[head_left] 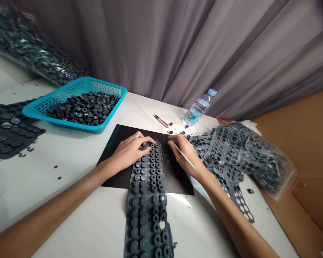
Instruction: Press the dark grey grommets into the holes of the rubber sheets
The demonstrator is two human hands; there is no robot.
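Note:
A long dark-grey moulded rubber sheet [136,202] with rows of round, ring-like parts runs from the near edge onto a black mat [115,138]. My left hand [133,148] rests on the sheet's far end, thumb and bent fingers closed around the ring parts there. Just right of that end, my right hand [184,152] is closed on a thin pale stick [185,156], which slants back over the hand toward the wrist. Its tip is hidden by my fingers. Small black scraps lie on the mat between my hands.
At left, a blue basket [101,129] holds loose black rings, near another rubber sheet [10,143] and a bulging bag [29,46]. Pink thread snips [161,121] and a water bottle [199,109] stand beyond the mat. Punched-out sheets [239,200] and a plastic bag [269,161] lie right.

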